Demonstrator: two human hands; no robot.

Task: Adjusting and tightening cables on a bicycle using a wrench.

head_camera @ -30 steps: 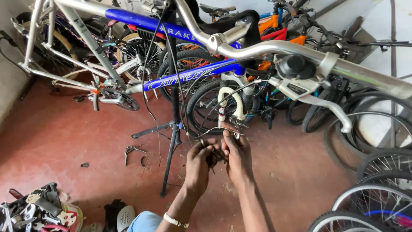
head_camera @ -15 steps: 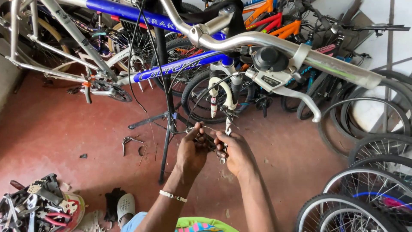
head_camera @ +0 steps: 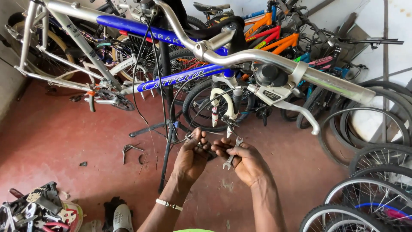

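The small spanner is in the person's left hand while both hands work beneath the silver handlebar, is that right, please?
Not quite: the head view shows the small spanner in the right hand, not the left hand. Both hands do work beneath the silver handlebar.

— What's the spanner (head_camera: pixel 232 155) made of?

— Bare metal, dull grey with a slight sheen. The handlebar (head_camera: pixel 274 62) above it is polished metal, bright and smooth.

— And the frame (head_camera: pixel 171 77)?

— Glossy blue paint over silver metal. The brake lever (head_camera: pixel 296 109) looks like matt silver alloy.

— The floor (head_camera: pixel 56 137)?

— Red-painted concrete, rough, scuffed and dusty. The tyres (head_camera: pixel 377 124) are matt black rubber.
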